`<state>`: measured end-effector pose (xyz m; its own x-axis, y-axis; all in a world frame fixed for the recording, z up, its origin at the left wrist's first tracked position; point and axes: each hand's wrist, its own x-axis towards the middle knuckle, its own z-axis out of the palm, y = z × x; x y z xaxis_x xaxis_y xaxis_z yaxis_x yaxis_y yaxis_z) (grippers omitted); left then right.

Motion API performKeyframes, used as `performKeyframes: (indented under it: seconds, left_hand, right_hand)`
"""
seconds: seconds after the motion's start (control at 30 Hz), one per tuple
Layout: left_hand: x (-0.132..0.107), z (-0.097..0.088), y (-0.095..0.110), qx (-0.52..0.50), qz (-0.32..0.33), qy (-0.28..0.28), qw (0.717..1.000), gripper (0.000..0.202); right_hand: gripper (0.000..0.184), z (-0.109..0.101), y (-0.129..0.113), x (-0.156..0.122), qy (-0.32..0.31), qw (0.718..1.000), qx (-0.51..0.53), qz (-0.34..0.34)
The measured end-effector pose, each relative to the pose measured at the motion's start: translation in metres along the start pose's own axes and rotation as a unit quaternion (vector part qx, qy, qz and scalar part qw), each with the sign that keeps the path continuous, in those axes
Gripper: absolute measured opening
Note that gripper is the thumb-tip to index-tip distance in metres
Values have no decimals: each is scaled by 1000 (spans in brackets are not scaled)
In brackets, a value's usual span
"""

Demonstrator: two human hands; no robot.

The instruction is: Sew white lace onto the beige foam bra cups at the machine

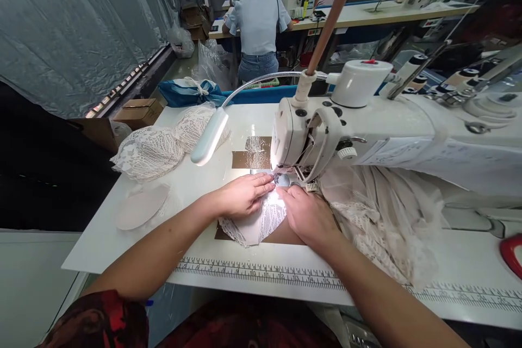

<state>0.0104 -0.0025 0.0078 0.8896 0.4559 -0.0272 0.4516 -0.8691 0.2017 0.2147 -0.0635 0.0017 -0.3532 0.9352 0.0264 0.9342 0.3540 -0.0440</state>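
Note:
A piece of white lace fabric (pixel 263 220) lies on the sewing table under the needle of a white sewing machine (pixel 326 130). My left hand (pixel 242 196) lies flat on the lace, fingers stretched toward the presser foot (pixel 281 178). My right hand (pixel 308 215) presses the lace just right of the foot, fingers curled down on the cloth. More lace and pale fabric (pixel 383 217) is bunched under the machine arm to the right.
A gooseneck lamp (pixel 210 138) hangs over the table (pixel 122 244). A pile of lace pieces (pixel 150 149) and a padded cup (pixel 141 207) lie at the left. A printed ruler (pixel 261 271) runs along the front edge. Another person (pixel 258 27) sits at a far machine.

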Motion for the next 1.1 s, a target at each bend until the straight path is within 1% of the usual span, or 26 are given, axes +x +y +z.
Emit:
performKeyframes:
  seconds: [0.1,0.17,0.23,0.3,0.37,0.43,0.53,0.63,0.7,0.77,0.87,0.93,1.1]
  left_hand:
    - [-7,-3,6,-1,-24,43,999,43]
    - [-12,-7,17,-14,-36,86,996,38]
    - [-15,-9,29,-37,-41,114,992,35]
    - [-15,-7,39,-43,-58,120,990,32]
    - [-13,0,44,-26,-86,121,989,24]
    - [-11,9,44,-6,-101,129,986,24]
    - [-11,16,40,-21,-96,153,983,24]
    - [-15,14,37,-80,-83,165,979,19]
    - [-18,11,36,-119,-82,166,975,15]
    - [-20,8,35,-144,-83,166,972,14]
    - [-22,7,34,-144,-73,160,974,14]
    - [-23,9,34,-116,-51,156,980,16]
    - [-21,16,35,-24,-16,133,991,23]
  right_hand:
    - [38,2,5,-2,11,1000,29,-2]
    - [39,4,8,-4,23,998,61,-7]
    - [39,5,11,-5,30,995,89,-14]
    - [38,5,12,-5,35,993,109,-21]
    - [37,5,13,-6,43,991,122,-25]
    - [34,5,14,-6,50,989,133,-30]
    - [32,6,15,-6,61,985,156,-44]
    - [31,7,17,-7,77,977,186,-74]
    - [31,6,19,-7,82,970,199,-116]
    - [30,4,21,-8,72,962,202,-168]
    - [28,-3,24,-12,27,955,186,-229]
    - [27,-7,25,-15,-3,956,165,-243]
    - [27,-14,23,-20,-45,965,113,-231]
